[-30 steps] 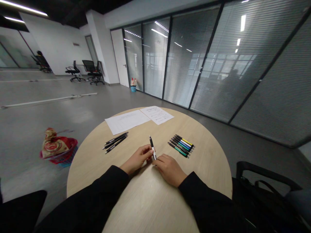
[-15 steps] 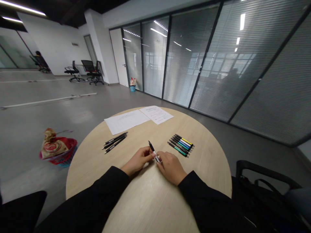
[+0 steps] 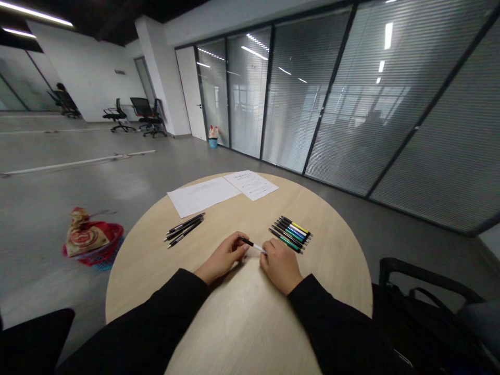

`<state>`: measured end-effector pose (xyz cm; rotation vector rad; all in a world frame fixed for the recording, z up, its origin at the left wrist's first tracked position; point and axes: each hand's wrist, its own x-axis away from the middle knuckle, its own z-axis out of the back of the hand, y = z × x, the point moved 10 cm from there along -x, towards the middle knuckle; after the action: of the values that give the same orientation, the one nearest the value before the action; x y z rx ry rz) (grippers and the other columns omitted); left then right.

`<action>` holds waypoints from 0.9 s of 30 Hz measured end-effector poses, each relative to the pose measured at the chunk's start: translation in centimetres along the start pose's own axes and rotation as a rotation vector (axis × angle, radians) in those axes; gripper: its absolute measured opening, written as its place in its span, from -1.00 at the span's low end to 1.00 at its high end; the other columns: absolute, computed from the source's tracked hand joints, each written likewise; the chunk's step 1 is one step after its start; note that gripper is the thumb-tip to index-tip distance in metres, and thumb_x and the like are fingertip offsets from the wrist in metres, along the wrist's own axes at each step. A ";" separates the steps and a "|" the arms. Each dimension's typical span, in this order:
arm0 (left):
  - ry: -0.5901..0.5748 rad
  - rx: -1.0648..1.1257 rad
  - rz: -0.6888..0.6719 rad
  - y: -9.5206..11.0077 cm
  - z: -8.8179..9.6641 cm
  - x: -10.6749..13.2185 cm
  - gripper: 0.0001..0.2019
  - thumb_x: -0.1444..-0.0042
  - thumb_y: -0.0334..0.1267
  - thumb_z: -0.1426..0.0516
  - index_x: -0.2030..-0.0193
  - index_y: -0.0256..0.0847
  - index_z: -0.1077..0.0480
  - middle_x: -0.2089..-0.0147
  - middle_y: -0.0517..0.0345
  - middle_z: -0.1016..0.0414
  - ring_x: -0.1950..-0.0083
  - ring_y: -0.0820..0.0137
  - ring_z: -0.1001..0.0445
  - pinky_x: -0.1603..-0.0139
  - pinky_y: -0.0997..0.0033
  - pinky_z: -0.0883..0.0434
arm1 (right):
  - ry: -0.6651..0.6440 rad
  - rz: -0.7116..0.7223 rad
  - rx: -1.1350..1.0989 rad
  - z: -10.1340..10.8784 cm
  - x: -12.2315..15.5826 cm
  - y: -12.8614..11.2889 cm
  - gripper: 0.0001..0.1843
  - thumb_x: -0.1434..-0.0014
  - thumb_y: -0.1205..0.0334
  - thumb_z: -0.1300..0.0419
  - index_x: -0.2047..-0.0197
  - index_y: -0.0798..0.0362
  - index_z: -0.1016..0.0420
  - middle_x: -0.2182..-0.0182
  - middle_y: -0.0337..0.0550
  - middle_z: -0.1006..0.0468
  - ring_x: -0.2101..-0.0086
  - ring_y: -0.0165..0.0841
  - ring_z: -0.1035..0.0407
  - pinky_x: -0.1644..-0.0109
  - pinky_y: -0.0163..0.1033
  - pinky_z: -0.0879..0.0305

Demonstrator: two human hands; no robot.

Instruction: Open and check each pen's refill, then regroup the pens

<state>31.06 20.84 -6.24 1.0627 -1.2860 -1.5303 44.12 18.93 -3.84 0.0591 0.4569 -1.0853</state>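
A black and white pen [image 3: 253,244] lies almost level between my two hands, just above the round wooden table [image 3: 242,312]. My left hand [image 3: 222,257] pinches its black end. My right hand [image 3: 280,264] is closed on its white end. A row of several coloured pens [image 3: 291,233] lies just right of my right hand. Three black pens [image 3: 185,229] lie to the left, beyond my left hand.
Two white paper sheets [image 3: 222,190] lie at the table's far edge. A red basket with a bag [image 3: 91,240] stands on the floor at left. A black chair [image 3: 425,307] stands at right. Glass partitions run behind the table.
The pen stood nearly upright, tip away from me; it has tipped down to lie almost level. My right hand has slid to the right along it.
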 end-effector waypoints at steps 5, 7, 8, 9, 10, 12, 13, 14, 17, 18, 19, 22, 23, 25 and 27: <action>0.074 0.002 -0.001 -0.1 0.8 0.1 -0.63 -0.19 -0.05 -0.17 -0.02 -0.19 -0.22 0.31 0.29 -0.28 0.45 0.54 -0.27 0.43 0.51 -0.29 | -0.052 -0.108 0.051 0.0 -0.3 2.6 -0.98 -0.22 0.33 -0.18 0.27 0.08 -0.44 0.25 -0.06 -0.52 0.15 -0.24 -0.37 0.11 -0.23 -0.21; 0.094 -0.023 -0.001 -0.2 1.2 0.1 -0.64 -0.19 -0.08 -0.16 -0.03 -0.17 -0.20 0.29 0.27 -0.30 0.44 0.54 -0.27 0.43 0.52 -0.29 | -0.077 -0.153 0.064 0.0 -0.4 3.7 -0.96 -0.22 0.33 -0.18 0.26 0.09 -0.45 0.23 -0.04 -0.52 0.14 -0.24 -0.38 0.12 -0.24 -0.23; 0.100 -0.033 0.000 -0.3 1.3 0.1 -0.64 -0.19 -0.09 -0.16 -0.03 -0.17 -0.20 0.28 0.27 -0.30 0.44 0.55 -0.27 0.42 0.52 -0.28 | -0.088 -0.177 0.069 0.0 -0.4 4.2 -0.96 -0.22 0.33 -0.18 0.26 0.09 -0.46 0.22 -0.03 -0.53 0.14 -0.24 -0.39 0.13 -0.25 -0.23; 0.105 -0.039 0.001 -0.3 1.4 0.1 -0.65 -0.19 -0.10 -0.16 -0.03 -0.17 -0.21 0.28 0.27 -0.30 0.45 0.55 -0.27 0.42 0.52 -0.28 | -0.096 -0.202 0.074 0.1 -0.3 4.7 -0.96 -0.22 0.33 -0.18 0.25 0.09 -0.46 0.21 -0.03 -0.53 0.13 -0.24 -0.40 0.15 -0.25 -0.24; 0.106 -0.042 0.004 -0.4 1.5 0.1 -0.65 -0.19 -0.10 -0.16 -0.03 -0.16 -0.21 0.28 0.28 -0.30 0.45 0.55 -0.27 0.42 0.52 -0.28 | -0.105 -0.227 0.079 0.1 -0.3 5.2 -0.95 -0.22 0.32 -0.18 0.24 0.08 -0.47 0.20 -0.03 -0.53 0.14 -0.24 -0.41 0.16 -0.26 -0.24; 0.101 -0.045 0.013 -0.5 1.5 0.1 -0.66 -0.19 -0.09 -0.15 -0.02 -0.17 -0.21 0.28 0.28 -0.30 0.45 0.55 -0.27 0.42 0.52 -0.28 | -0.124 -0.269 0.091 0.1 -0.1 6.1 -0.94 -0.23 0.32 -0.18 0.24 0.08 -0.48 0.20 -0.03 -0.54 0.15 -0.25 -0.42 0.19 -0.26 -0.24; 0.096 -0.047 0.016 -0.5 1.4 0.1 -0.66 -0.18 -0.08 -0.15 -0.01 -0.17 -0.22 0.28 0.27 -0.30 0.45 0.54 -0.28 0.42 0.51 -0.27 | -0.132 -0.285 0.097 0.1 0.0 6.4 -0.94 -0.23 0.32 -0.17 0.24 0.08 -0.48 0.20 -0.03 -0.54 0.16 -0.26 -0.43 0.20 -0.27 -0.24; 0.094 -0.049 0.019 -0.5 1.4 0.1 -0.66 -0.18 -0.07 -0.16 0.00 -0.18 -0.23 0.29 0.27 -0.30 0.45 0.54 -0.28 0.42 0.51 -0.27 | -0.139 -0.296 0.105 0.1 0.1 6.7 -0.93 -0.23 0.32 -0.17 0.24 0.08 -0.48 0.20 -0.03 -0.54 0.17 -0.26 -0.44 0.20 -0.27 -0.24; 0.098 -0.048 0.024 -0.6 1.5 0.1 -0.65 -0.17 -0.05 -0.17 0.02 -0.19 -0.25 0.32 0.28 -0.30 0.46 0.53 -0.28 0.43 0.51 -0.26 | -0.150 -0.312 0.130 0.3 0.3 7.2 -0.92 -0.24 0.33 -0.16 0.22 0.07 -0.49 0.18 -0.01 -0.54 0.17 -0.26 -0.44 0.21 -0.28 -0.25; 0.098 -0.048 0.025 -0.6 1.5 0.1 -0.65 -0.16 -0.05 -0.17 0.02 -0.19 -0.26 0.34 0.28 -0.30 0.46 0.53 -0.28 0.43 0.51 -0.25 | -0.154 -0.314 0.138 0.3 0.4 7.3 -0.91 -0.25 0.33 -0.15 0.22 0.07 -0.49 0.18 -0.01 -0.54 0.17 -0.25 -0.45 0.21 -0.27 -0.25; 0.100 -0.047 0.025 -0.6 1.5 0.1 -0.65 -0.16 -0.05 -0.18 0.02 -0.19 -0.27 0.34 0.29 -0.29 0.46 0.53 -0.27 0.43 0.51 -0.25 | -0.158 -0.316 0.145 0.3 0.4 7.4 -0.90 -0.25 0.33 -0.15 0.22 0.07 -0.49 0.19 -0.01 -0.54 0.17 -0.25 -0.45 0.22 -0.27 -0.25; 0.106 -0.040 0.027 -0.7 1.5 0.1 -0.66 -0.17 -0.05 -0.17 0.02 -0.20 -0.28 0.36 0.29 -0.28 0.46 0.53 -0.28 0.42 0.51 -0.26 | -0.174 -0.323 0.160 0.3 0.5 7.6 -0.88 -0.26 0.33 -0.12 0.22 0.07 -0.50 0.20 -0.02 -0.54 0.18 -0.24 -0.45 0.23 -0.26 -0.25; 0.107 -0.037 0.029 -0.8 1.5 0.1 -0.66 -0.17 -0.06 -0.17 0.02 -0.20 -0.27 0.36 0.30 -0.28 0.46 0.53 -0.28 0.42 0.50 -0.26 | -0.178 -0.327 0.162 0.2 0.5 7.8 -0.88 -0.26 0.33 -0.12 0.22 0.07 -0.50 0.20 -0.02 -0.54 0.19 -0.24 -0.45 0.24 -0.26 -0.25; 0.104 -0.043 0.034 -1.0 1.6 0.0 -0.67 -0.18 -0.06 -0.16 0.02 -0.20 -0.27 0.37 0.30 -0.28 0.46 0.53 -0.28 0.43 0.50 -0.26 | -0.180 -0.335 0.164 0.2 0.6 8.0 -0.87 -0.26 0.33 -0.11 0.22 0.07 -0.50 0.20 -0.01 -0.55 0.19 -0.24 -0.45 0.25 -0.26 -0.24; 0.101 -0.064 0.036 -1.1 1.7 0.0 -0.67 -0.18 -0.06 -0.16 0.02 -0.20 -0.27 0.37 0.30 -0.28 0.46 0.52 -0.28 0.43 0.50 -0.27 | -0.176 -0.339 0.164 0.2 0.6 8.2 -0.87 -0.26 0.33 -0.11 0.23 0.08 -0.49 0.20 -0.01 -0.54 0.19 -0.24 -0.45 0.26 -0.27 -0.23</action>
<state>29.39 21.44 -7.12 1.0567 -1.1734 -1.4625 51.49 22.23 -5.29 0.0307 0.2217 -1.4469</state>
